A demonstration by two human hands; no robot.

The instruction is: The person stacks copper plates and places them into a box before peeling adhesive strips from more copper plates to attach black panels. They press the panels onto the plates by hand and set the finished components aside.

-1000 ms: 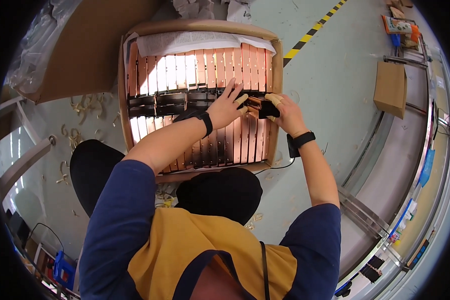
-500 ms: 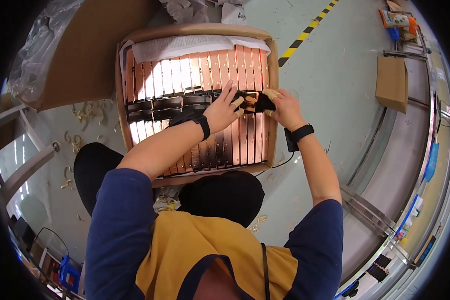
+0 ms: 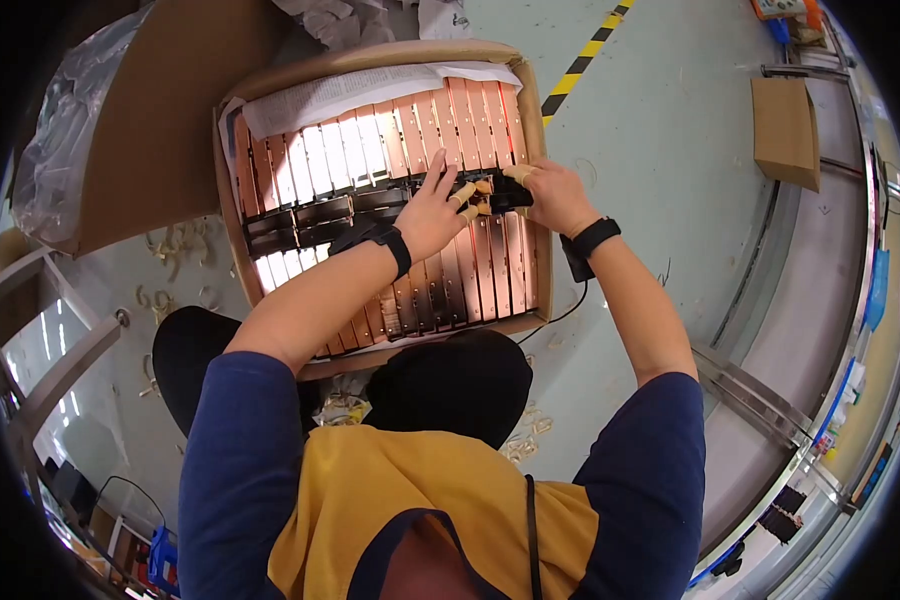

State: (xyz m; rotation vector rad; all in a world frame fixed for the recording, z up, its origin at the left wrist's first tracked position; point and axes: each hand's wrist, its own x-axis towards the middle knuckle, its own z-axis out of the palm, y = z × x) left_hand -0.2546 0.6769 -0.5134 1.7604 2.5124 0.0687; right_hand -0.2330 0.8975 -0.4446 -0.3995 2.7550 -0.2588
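Observation:
A cardboard box (image 3: 543, 265) in front of my knees holds two rows of shiny copper-coloured flat strips (image 3: 475, 125). Dark, black-edged pieces (image 3: 325, 211) lie along the channel between the rows. My left hand (image 3: 430, 222) reaches over that channel, one finger stretched over the strips and the others, in pale finger cots, bent into its right end. What they grip is hidden. At the channel's right end, my right hand (image 3: 562, 198) has its covered fingers closed on a small black piece (image 3: 511, 196), close to the left fingertips.
Printed paper (image 3: 345, 103) lines the box's far side. A large cardboard flap (image 3: 160, 120) and clear plastic (image 3: 80, 135) stand left. Pale curled scraps (image 3: 175, 245) litter the floor. Yellow-black tape (image 3: 575, 75) runs far right, near another carton (image 3: 782, 130) by a metal-framed bench.
The view has shifted slightly, so the box sits further left and higher. My right hand and the black piece are a little closer to my left fingertips.

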